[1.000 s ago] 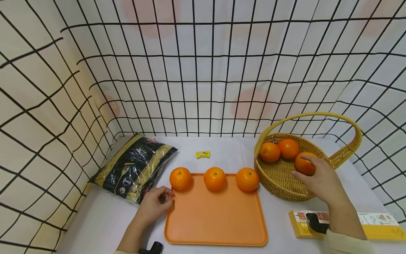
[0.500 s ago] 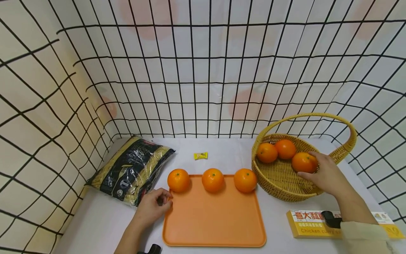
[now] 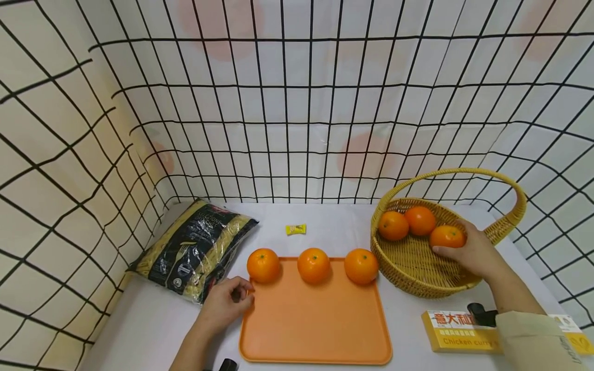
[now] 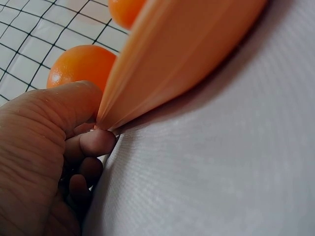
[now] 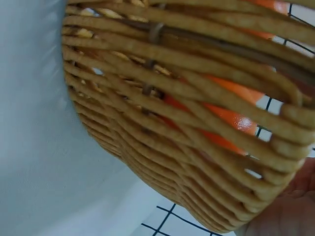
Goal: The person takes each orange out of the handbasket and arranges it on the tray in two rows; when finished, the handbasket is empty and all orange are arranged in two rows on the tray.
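In the head view my right hand reaches into the wicker basket and grips an orange, thumb at its front and fingers behind its right side. Two more oranges lie at the back of the basket, one of them the left orange. The right wrist view mostly shows the basket's woven wall, with orange showing through the gaps. My left hand pinches the left edge of the orange tray. Three oranges stand in a row along the tray's far edge, including the middle orange.
A black-and-clear bag of pasta lies at the left. Behind the tray is a small yellow wrapped candy. A yellow-and-white box lies under my right forearm. Black wire grid stands at the back and sides.
My right hand has come down farther round the right side of the basket's nearest orange and closed on it. My left hand stays at the tray's edge.
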Action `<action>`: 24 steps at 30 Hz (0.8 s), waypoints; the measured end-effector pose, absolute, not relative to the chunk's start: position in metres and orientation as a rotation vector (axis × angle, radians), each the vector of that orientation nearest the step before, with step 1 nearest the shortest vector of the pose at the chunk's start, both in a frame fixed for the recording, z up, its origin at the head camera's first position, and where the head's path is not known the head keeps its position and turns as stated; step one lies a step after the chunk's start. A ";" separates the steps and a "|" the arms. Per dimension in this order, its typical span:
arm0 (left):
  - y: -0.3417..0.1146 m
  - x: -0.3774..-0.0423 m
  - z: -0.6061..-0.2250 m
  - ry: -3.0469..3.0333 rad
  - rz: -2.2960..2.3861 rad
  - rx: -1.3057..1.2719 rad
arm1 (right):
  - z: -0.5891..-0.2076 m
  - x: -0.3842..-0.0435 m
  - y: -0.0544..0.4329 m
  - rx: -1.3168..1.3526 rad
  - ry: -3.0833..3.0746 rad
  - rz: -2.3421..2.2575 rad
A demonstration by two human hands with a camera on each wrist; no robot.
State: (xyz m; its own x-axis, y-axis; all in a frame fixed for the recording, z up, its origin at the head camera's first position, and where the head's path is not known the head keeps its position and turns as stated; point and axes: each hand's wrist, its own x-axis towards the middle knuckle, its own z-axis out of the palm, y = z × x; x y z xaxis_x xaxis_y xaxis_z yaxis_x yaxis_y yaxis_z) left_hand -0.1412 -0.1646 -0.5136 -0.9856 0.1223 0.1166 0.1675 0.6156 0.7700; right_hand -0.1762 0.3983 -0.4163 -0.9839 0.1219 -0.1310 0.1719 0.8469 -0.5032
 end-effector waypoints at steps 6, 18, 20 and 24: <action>-0.165 -0.143 -0.512 -2.821 -1.335 -0.199 | -0.417 -0.180 0.401 0.253 2.858 -0.846; -0.165 -0.143 -0.516 -2.828 -1.301 -0.204 | -0.426 -0.180 0.403 0.188 2.793 -0.993; -0.165 -0.143 -0.516 -2.831 -1.300 -0.202 | -0.427 -0.180 0.403 0.185 2.790 -1.005; -0.165 -0.143 -0.515 -2.837 -1.299 -0.199 | -0.429 -0.180 0.402 0.154 2.784 -1.025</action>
